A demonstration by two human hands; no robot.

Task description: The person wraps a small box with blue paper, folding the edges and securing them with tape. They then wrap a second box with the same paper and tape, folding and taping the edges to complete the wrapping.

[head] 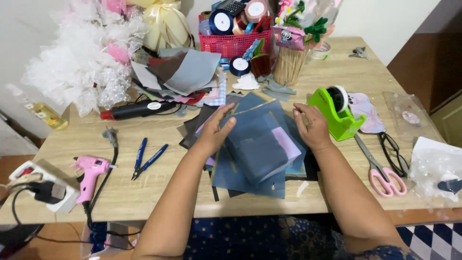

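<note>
A stack of grey-blue translucent sheets (255, 144) lies in the middle of the wooden table (159, 192), over black and pink paper. My left hand (215, 131) rests flat on the stack's left edge, fingers spread. At the stack's right edge, beside the green tape dispenser (337, 113), my right hand (312, 126) presses down with the fingers curled. Neither hand lifts anything.
Pink-handled scissors (382, 168) and glasses (393, 151) lie at the right. Blue pliers (147, 159), a pink glue gun (89, 174) and a power strip (41, 190) sit at the left. A red basket of ribbon spools (236, 41), loose paper sheets (185, 72) and white tulle (82, 62) fill the back.
</note>
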